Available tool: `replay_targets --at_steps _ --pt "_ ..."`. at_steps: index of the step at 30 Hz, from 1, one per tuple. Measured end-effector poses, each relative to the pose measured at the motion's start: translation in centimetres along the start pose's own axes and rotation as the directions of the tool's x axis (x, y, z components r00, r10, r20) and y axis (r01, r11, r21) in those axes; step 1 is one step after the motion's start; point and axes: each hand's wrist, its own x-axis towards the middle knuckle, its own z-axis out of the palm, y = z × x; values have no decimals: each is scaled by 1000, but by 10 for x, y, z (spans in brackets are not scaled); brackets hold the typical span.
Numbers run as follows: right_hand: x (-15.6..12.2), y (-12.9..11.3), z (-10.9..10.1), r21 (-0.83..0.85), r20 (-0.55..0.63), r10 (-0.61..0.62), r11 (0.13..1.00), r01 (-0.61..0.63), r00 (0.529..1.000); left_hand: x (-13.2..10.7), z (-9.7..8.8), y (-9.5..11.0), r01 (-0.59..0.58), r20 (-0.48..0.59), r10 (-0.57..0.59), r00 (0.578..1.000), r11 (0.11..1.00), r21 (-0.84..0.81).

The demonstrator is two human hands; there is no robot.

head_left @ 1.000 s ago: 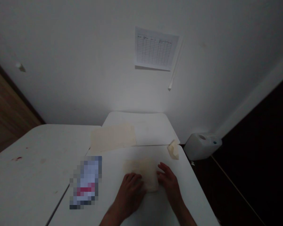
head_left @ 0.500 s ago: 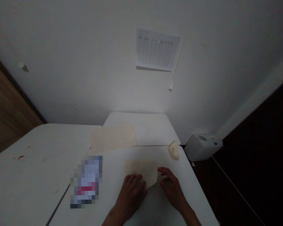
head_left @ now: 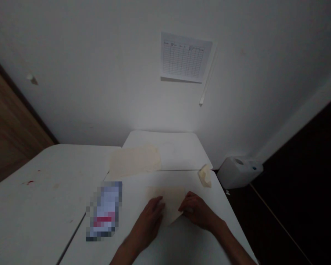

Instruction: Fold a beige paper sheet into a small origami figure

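A sheet of cream paper [head_left: 165, 202] lies on the white table [head_left: 182, 244], its near side narrowing to a blunt point. My left hand [head_left: 150, 221] lies flat against the sheet's left edge. My right hand [head_left: 195, 210] has curled fingers on its right edge. Part of the sheet is hidden under both hands. Left of my left hand lies a pixelated white and red packet [head_left: 104, 211], too blurred to identify. A small folded piece of cream paper [head_left: 205, 176] stands beyond my right hand, near the table's far right corner.
A flat cream sheet [head_left: 135, 161] lies across the join between tables. A white plastic canister [head_left: 239, 172] sits beyond the right table edge, above a dark floor. To the left is a table with a red stain [head_left: 29, 182]. A printed chart [head_left: 186, 57] hangs on the wall.
The sheet's near side has gone from squarish to tapered. My right hand has moved left onto its edge, and my left hand has shifted slightly. The view has drifted a little.
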Motion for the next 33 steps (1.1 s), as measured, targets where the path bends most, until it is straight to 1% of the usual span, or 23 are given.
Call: replay_targets --at_steps 2,4,7,11,17,23,29,33 --pt "3 0 -3 -15 25 23 1000 -23 999 1 0 0 49 6 -49 999 999 -16" --pt "6 2 -3 -14 26 40 999 -40 999 3 -3 2 68 56 -67 996 998 -15" --pt "9 9 -1 28 -4 29 999 -29 1000 8 -7 5 45 130 -44 991 999 -5" --pt "14 10 3 67 -42 33 997 -30 999 11 -10 4 19 162 -16 987 1000 -15" --pt "24 5 12 88 -125 100 992 -90 987 7 -12 3 7 172 -5 985 1000 -10" --pt "29 12 24 117 -190 139 986 -118 972 4 -11 5 29 170 -24 985 999 -26" --pt "33 20 34 188 -216 155 975 -115 964 11 -19 16 60 157 -46 986 995 -83" --pt "38 29 44 183 -225 151 977 -111 963 13 -22 23 68 170 -51 984 993 -100"
